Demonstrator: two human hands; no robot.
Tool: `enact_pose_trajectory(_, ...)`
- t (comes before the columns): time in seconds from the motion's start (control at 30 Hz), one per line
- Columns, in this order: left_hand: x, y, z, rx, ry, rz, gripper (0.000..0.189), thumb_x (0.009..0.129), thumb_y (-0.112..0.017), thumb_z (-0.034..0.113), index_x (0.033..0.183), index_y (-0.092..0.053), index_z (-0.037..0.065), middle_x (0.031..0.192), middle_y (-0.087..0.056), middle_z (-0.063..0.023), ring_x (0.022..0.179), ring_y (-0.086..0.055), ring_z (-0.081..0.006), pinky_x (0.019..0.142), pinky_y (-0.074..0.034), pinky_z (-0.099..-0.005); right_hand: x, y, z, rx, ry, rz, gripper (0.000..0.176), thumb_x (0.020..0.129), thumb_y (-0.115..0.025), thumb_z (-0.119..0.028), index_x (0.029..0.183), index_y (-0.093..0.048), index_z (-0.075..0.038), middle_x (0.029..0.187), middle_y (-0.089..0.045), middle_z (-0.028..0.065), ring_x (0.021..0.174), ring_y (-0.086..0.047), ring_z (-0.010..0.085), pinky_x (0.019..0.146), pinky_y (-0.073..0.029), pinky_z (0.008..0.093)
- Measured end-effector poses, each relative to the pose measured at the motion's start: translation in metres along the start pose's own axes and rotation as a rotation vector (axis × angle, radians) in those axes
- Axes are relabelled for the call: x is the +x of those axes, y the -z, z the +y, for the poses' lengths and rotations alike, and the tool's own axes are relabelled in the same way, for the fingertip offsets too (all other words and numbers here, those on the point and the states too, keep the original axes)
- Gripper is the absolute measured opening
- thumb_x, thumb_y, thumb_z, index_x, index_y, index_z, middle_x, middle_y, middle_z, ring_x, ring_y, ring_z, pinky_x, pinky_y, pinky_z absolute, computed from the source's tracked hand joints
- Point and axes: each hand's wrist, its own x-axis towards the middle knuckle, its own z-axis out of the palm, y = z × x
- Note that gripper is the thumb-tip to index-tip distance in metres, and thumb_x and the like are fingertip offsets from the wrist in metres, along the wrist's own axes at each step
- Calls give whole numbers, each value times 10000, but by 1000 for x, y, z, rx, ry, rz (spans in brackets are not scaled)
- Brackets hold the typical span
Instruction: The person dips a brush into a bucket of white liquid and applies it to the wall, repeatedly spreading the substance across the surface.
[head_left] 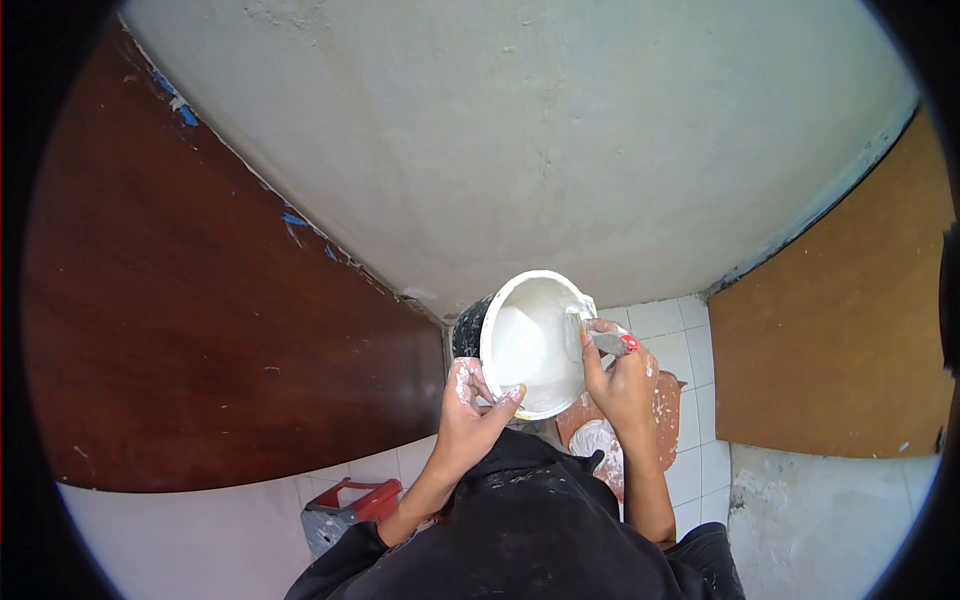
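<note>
A bucket [468, 330], black outside and white inside, is tilted toward me with a smooth white paste or paint [520, 345] in it. My left hand [472, 408] grips its lower left rim, thumb over the edge. White smears cover the fingers. My right hand [625, 385] is closed round the grey handle of a putty knife [612, 344] with a red end. Its flat blade lies against the inside of the bucket's right wall, coated in pale stuff. Part of the blade is hard to make out.
Ahead rises a pale, rough wall [560, 150]. A dark brown door panel [220, 300] stands left, a lighter brown one [840, 310] right. Below are white floor tiles [660, 320], a white-spattered reddish board [668, 410] and a red and grey step stool [350, 508].
</note>
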Motion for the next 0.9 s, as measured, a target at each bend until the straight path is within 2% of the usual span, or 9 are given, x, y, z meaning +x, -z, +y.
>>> enact_pose_trajectory(0.13, 9, -5, -13, 19, 45, 22, 378, 815, -778, 47, 929, -418, 76, 840, -452, 7, 756, -444, -62, 666, -401, -233, 2, -11, 21, -50, 73, 17, 171, 838, -712, -140, 987, -729, -57, 874, -725, 153, 760, -695, 343, 677, -539, 409)
enact_pose_trajectory(0.23, 18, -6, -24, 86, 70, 18, 383, 796, -771, 56, 918, -409, 75, 810, -418, 9, 732, -422, -69, 648, -393, -241, 4, -25, 35, -69, 136, 59, 155, 849, -724, -150, 972, -743, -57, 836, -729, 119, 531, -616, 233, 520, -483, 333)
enact_pose_trajectory(0.33, 29, -3, -40, 117, 101, 7, 381, 771, -757, 49, 910, -403, 73, 797, -397, 6, 713, -408, -76, 627, -386, -247, 5, -37, 45, -43, 135, 81, 171, 815, -729, -124, 980, -732, -81, 911, -733, 118, 798, -687, 331, 708, -539, 407)
enact_pose_trajectory(0.5, 58, 9, -63, 213, 111, -53, 377, 732, -734, 51, 903, -399, 69, 805, -403, 3, 698, -397, -76, 596, -375, -252, 21, -47, 43, -109, 225, 101, 183, 804, -727, -90, 986, -724, -110, 945, -736, 97, 788, -669, 313, 704, -534, 399)
enact_pose_trajectory(0.6, 78, 17, -62, 161, 122, -127, 349, 739, -699, -28, 1005, -480, 28, 899, -520, -19, 771, -496, -70, 666, -435, -237, 33, -54, 38, -143, 283, 86, 223, 772, -727, -63, 986, -720, -125, 986, -736, 88, 810, -663, 301, 722, -533, 392)
enact_pose_trajectory(0.7, 94, 25, -43, 184, 198, -144, 334, 739, -712, -17, 981, -487, 28, 883, -519, -15, 769, -500, -72, 659, -436, -238, 47, -59, 37, -138, 364, 63, 313, 693, -730, -23, 983, -722, -141, 1077, -726, 81, 882, -658, 286, 761, -535, 381)
enact_pose_trajectory(0.77, 104, 33, -45, 78, 223, -131, 319, 742, -713, -28, 922, -463, 55, 833, -473, 9, 744, -476, -65, 629, -412, -231, 56, -64, 34, -111, 391, 56, 345, 667, -730, -13, 984, -724, -148, 1100, -721, 78, 903, -657, 281, 772, -536, 379)
enact_pose_trajectory(0.8, 108, 37, -43, 58, 212, -130, 321, 743, -711, -32, 912, -455, 62, 825, -464, 12, 738, -471, -64, 624, -407, -230, 60, -66, 30, -103, 403, 95, 319, 701, -728, 1, 989, -724, -136, 1057, -729, 79, 860, -663, 288, 758, -542, 389)
enact_pose_trajectory(0.9, 118, 48, -40, 28, 161, -123, 327, 756, -698, -58, 899, -439, 82, 823, -458, 12, 730, -464, -61, 632, -399, -221, 61, -80, 20, -22, 277, 169, 220, 774, -717, -27, 982, -721, -98, 990, -734, 98, 820, -671, 305, 736, -548, 401)
